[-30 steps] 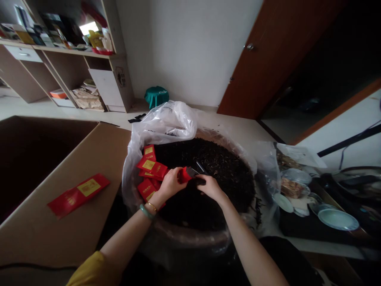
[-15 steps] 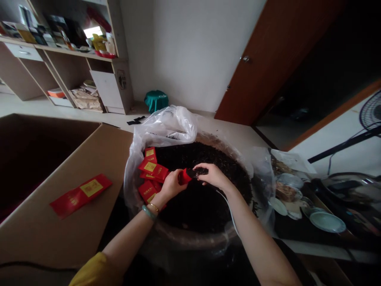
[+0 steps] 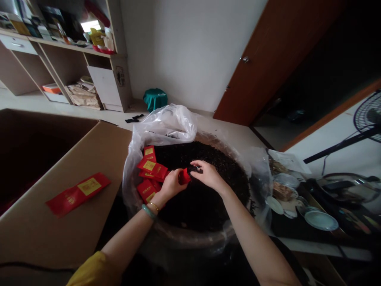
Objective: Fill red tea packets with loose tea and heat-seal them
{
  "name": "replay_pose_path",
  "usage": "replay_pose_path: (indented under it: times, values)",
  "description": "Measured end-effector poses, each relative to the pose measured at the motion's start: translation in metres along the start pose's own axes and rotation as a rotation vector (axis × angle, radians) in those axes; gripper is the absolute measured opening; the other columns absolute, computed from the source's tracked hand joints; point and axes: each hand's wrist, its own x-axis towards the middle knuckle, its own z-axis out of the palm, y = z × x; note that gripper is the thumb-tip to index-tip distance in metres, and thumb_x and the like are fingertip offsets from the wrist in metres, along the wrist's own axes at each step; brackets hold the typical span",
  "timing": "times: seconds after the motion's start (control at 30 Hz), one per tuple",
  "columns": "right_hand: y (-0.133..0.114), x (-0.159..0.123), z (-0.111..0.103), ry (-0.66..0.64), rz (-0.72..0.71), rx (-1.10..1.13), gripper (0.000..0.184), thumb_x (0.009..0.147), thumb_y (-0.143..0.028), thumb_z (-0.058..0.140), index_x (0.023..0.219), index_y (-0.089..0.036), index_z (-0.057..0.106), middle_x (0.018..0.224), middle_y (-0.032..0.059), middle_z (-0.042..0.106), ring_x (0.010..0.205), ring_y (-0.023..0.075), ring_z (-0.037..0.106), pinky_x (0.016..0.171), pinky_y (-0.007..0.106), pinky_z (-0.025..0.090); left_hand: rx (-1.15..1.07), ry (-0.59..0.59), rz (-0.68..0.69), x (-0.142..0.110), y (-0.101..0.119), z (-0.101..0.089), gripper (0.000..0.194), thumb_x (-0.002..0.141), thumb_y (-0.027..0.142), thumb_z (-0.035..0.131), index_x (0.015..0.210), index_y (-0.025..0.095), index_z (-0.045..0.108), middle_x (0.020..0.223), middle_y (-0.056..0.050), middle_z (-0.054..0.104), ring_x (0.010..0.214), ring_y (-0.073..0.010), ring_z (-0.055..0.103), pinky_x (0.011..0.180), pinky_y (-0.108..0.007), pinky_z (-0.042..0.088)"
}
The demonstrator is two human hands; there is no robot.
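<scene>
Over a plastic-lined tub of dark loose tea leaves, my left hand is closed around a small red packet, its mouth turned toward the right. My right hand pinches some of the dark leaves right at that mouth; the fingertips partly hide them. Several red packets with yellow labels lie on the leaves at the tub's left side, beside my left hand. Another red packet rests flat on the cardboard box flap to the left.
An open cardboard box stands on the left. Clear plastic liner bunches up at the tub's far rim. To the right are a pale dish, a glass lid and a fan. A teal covered bin stands by the wall.
My right hand has moved slightly left, bringing its fingertips closer to the packet's mouth, and fewer leaves show between the fingers. My left hand keeps its hold. The whole view has shifted slightly.
</scene>
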Motion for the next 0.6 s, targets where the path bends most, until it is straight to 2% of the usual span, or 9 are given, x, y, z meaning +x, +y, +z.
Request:
replay_pose_path:
  times: [0.1,0.2,0.3,0.37,0.47,0.53,0.6]
  values:
    - [0.003,0.000,0.005,-0.014,0.068,0.186,0.031,0.078,-0.021,0.059,0.110,-0.021,0.063,0.113,0.0096,0.064,0.093,0.0182,0.066,0.086,0.036,0.052,0.016,0.013,0.005,0.000,-0.001,0.001,0.050,0.062,0.022,0.074,0.108,0.016,0.057,0.093,-0.006,0.066,0.078,-0.0200,0.064,0.070,-0.030,0.053]
    - [-0.001,-0.003,0.007,-0.083,0.139,0.396,0.033,0.085,-0.024,0.052,0.118,-0.022,0.057,0.121,0.0122,0.061,0.098,0.0192,0.066,0.084,0.037,0.054,0.004,0.013,0.004,0.000,-0.003,0.002,0.050,0.062,0.024,0.075,0.108,0.017,0.056,0.091,-0.005,0.066,0.078,-0.0201,0.064,0.069,-0.030,0.052]
    - [-0.005,-0.003,0.005,-0.118,0.121,0.527,0.034,0.087,-0.025,0.049,0.121,-0.024,0.055,0.122,0.0112,0.061,0.105,0.0184,0.063,0.089,0.038,0.052,-0.005,-0.002,-0.007,0.000,-0.003,0.002,0.054,0.060,0.024,0.076,0.109,0.018,0.055,0.091,-0.005,0.065,0.079,-0.0207,0.064,0.069,-0.031,0.052]
    - [-0.002,-0.002,0.003,-0.052,0.081,0.547,0.033,0.088,-0.026,0.048,0.119,-0.025,0.056,0.120,0.0094,0.062,0.105,0.0172,0.063,0.091,0.037,0.050,-0.017,-0.001,-0.038,0.001,-0.004,0.002,0.055,0.060,0.024,0.077,0.110,0.017,0.054,0.090,-0.005,0.065,0.079,-0.0208,0.064,0.070,-0.031,0.052]
    - [0.014,-0.001,0.004,0.038,0.126,0.421,0.029,0.088,-0.025,0.043,0.111,-0.021,0.061,0.110,0.0088,0.066,0.094,0.0176,0.066,0.085,0.037,0.053,-0.059,0.037,-0.112,0.002,-0.004,0.001,0.052,0.062,0.026,0.075,0.109,0.017,0.054,0.087,-0.004,0.065,0.078,-0.0204,0.064,0.070,-0.032,0.052]
    - [0.028,-0.005,0.011,-0.075,0.180,0.220,0.026,0.085,-0.022,0.046,0.103,-0.019,0.065,0.102,0.0095,0.068,0.090,0.0198,0.067,0.084,0.039,0.053,-0.089,0.077,-0.149,0.003,-0.004,0.001,0.050,0.063,0.027,0.075,0.107,0.017,0.054,0.086,-0.004,0.065,0.078,-0.0204,0.064,0.070,-0.032,0.052]
    - [0.038,-0.011,0.023,-0.285,0.158,-0.036,0.031,0.076,-0.018,0.060,0.105,-0.017,0.066,0.109,0.0117,0.067,0.103,0.0252,0.063,0.093,0.042,0.048,-0.116,0.119,-0.168,0.004,-0.004,0.001,0.049,0.064,0.026,0.075,0.107,0.017,0.054,0.087,-0.004,0.066,0.079,-0.0203,0.064,0.072,-0.032,0.052]
